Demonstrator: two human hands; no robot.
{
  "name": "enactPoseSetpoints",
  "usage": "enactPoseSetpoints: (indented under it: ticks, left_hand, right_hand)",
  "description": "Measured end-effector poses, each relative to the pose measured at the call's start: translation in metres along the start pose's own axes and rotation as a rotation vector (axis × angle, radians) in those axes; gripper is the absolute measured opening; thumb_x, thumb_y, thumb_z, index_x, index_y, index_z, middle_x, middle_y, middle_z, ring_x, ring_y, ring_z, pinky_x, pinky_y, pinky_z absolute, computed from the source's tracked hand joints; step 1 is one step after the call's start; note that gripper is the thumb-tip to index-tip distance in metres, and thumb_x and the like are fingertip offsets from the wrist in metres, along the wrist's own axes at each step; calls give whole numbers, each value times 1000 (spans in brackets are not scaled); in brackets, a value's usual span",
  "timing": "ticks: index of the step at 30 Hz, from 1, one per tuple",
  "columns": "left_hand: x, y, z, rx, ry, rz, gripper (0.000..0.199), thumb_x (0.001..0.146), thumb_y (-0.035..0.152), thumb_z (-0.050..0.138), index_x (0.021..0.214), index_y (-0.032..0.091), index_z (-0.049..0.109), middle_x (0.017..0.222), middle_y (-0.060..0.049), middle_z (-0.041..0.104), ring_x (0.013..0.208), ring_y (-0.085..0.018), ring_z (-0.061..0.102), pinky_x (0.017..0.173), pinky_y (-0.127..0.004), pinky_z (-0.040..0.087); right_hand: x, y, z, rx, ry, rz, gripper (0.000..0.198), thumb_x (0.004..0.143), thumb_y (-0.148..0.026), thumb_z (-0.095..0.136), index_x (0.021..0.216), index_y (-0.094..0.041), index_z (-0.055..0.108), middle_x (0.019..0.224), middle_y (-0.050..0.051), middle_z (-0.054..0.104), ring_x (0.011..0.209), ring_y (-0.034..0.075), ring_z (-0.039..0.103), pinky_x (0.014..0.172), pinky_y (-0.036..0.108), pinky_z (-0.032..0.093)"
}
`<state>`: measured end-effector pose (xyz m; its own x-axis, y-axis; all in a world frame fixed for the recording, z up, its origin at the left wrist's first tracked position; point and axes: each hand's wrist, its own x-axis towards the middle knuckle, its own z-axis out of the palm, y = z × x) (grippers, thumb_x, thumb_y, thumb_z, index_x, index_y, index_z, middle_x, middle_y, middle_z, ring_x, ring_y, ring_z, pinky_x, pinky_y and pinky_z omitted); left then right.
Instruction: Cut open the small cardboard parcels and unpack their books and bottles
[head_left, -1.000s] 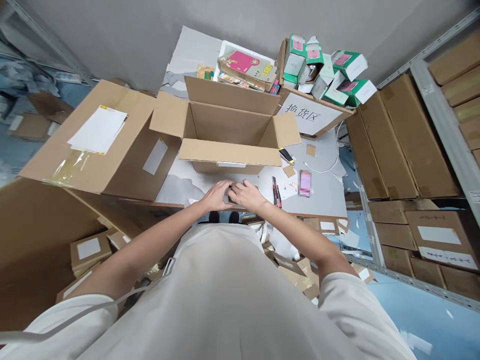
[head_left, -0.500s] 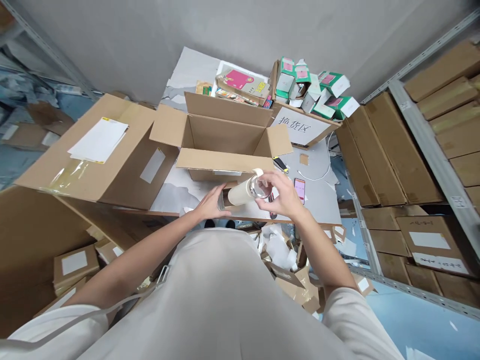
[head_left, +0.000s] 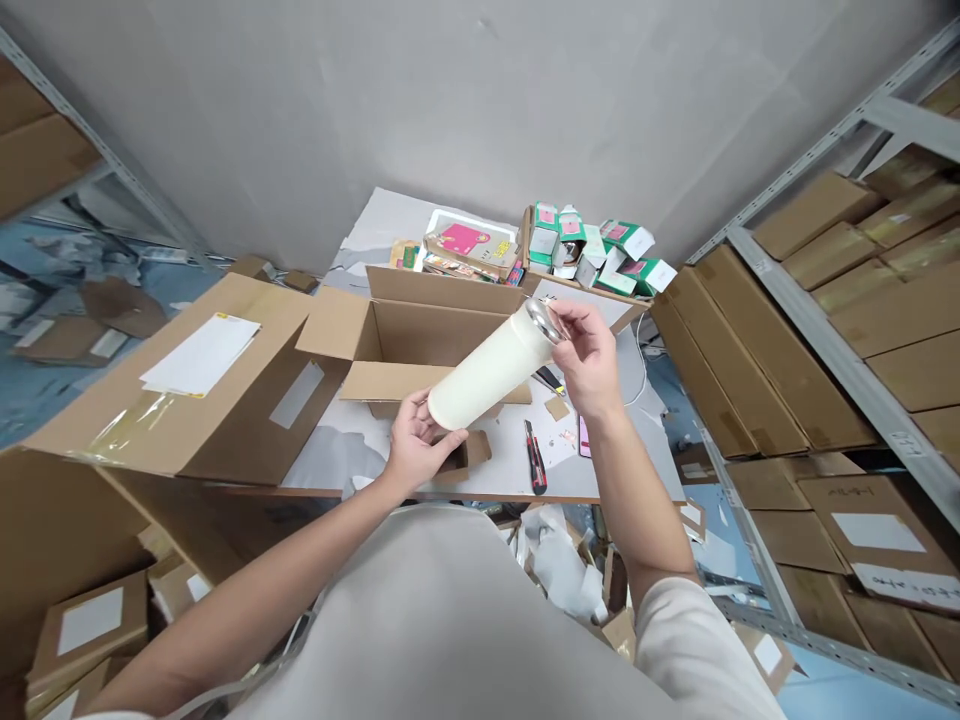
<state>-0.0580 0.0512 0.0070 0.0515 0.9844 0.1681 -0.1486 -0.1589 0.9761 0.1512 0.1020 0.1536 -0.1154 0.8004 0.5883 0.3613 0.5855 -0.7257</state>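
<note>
A cream vacuum flask [head_left: 487, 372] with a shiny silver end is held aslant above the table, its silver end up and to the right. My left hand [head_left: 420, 440] cups the lower end, thumb and fingers around the base. At the silver end, my right hand [head_left: 589, 355] grips the rim with thumb and fingers. Under the flask, partly hidden by my left hand, a small open carton [head_left: 476, 455] lies on the table. Behind the flask stands a larger open cardboard box [head_left: 397, 382] with its flaps spread; the flask hides part of it.
A red-and-black utility knife [head_left: 536, 460] lies near the table's front edge, and a yellow-and-black cutter [head_left: 550, 380] farther back. My right wrist partly covers a phone [head_left: 584, 440]. A big closed carton [head_left: 247, 400] stands left; green-and-white boxes [head_left: 592, 250] fill a bin behind.
The flask has come out of the small carton and is raised and tilted. My left hand has moved from the carton to the flask's base. The view has tipped upward.
</note>
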Motion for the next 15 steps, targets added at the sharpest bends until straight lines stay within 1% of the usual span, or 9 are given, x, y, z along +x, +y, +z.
enactPoseSetpoints:
  ticks: [2, 3, 5, 6, 7, 9, 11, 13, 15]
  left_hand:
    - [4, 1, 0, -96, -38, -23, 70, 68, 64, 70, 119, 21, 49, 122, -14, 63, 113, -28, 61, 98, -45, 49]
    - [5, 2, -1, -148, -78, -59, 69, 70, 70, 63, 114, 18, 54, 117, -15, 65, 110, -29, 62, 96, -45, 50]
    - [5, 4, 0, -253, -154, -167, 76, 73, 81, 45, 107, 15, 60, 111, -17, 68, 105, -31, 64, 91, -47, 52]
    - [4, 6, 1, -296, -171, -222, 80, 74, 84, 38, 108, 15, 61, 112, -17, 67, 105, -32, 64, 90, -48, 53]
    - [4, 7, 3, -324, -167, -268, 81, 76, 83, 34, 112, 16, 60, 116, -17, 66, 107, -32, 63, 89, -49, 53]
    - [4, 10, 6, -334, -116, -309, 76, 80, 78, 38, 125, 19, 55, 127, -15, 61, 114, -32, 60, 91, -49, 53]
    - [4, 12, 9, -313, -70, -303, 72, 82, 72, 45, 136, 24, 44, 134, -13, 57, 118, -31, 58, 92, -49, 53]
    - [5, 12, 11, -300, -63, -287, 77, 80, 67, 54, 142, 27, 34, 132, -12, 59, 117, -29, 59, 92, -49, 52]
    - [4, 10, 11, -298, -78, -261, 87, 73, 61, 68, 143, 27, 29, 124, -11, 64, 113, -28, 61, 94, -49, 51]
  right_hand:
    - [10, 4, -4, -2, -35, -10, 58, 78, -74, 51, 114, -29, 55, 120, 8, 53, 113, 25, 55, 84, 43, 52]
    - [14, 6, -6, 8, -61, -9, 59, 78, -75, 51, 114, -28, 55, 124, 9, 52, 118, 27, 53, 86, 46, 51]
    - [21, 10, -7, 61, -119, 12, 56, 80, -74, 49, 113, -29, 54, 124, 9, 55, 119, 28, 53, 87, 49, 50]
    - [24, 13, -7, 95, -142, 27, 53, 81, -73, 49, 111, -29, 53, 121, 9, 57, 117, 27, 55, 87, 49, 50]
    - [26, 15, -5, 124, -157, 45, 51, 82, -71, 50, 110, -29, 53, 118, 8, 60, 114, 25, 57, 86, 48, 51]
    - [29, 20, -2, 162, -142, 74, 47, 81, -69, 54, 106, -29, 52, 115, 7, 62, 109, 23, 60, 84, 43, 52]
    - [30, 25, 2, 181, -99, 90, 43, 82, -65, 56, 104, -28, 52, 115, 7, 63, 108, 21, 61, 83, 39, 53]
    - [30, 31, 4, 204, -64, 105, 40, 82, -62, 58, 102, -28, 52, 115, 6, 63, 108, 20, 61, 82, 37, 53]
    - [30, 37, 4, 230, -39, 121, 37, 83, -59, 60, 101, -27, 52, 114, 6, 64, 109, 20, 61, 82, 36, 53]
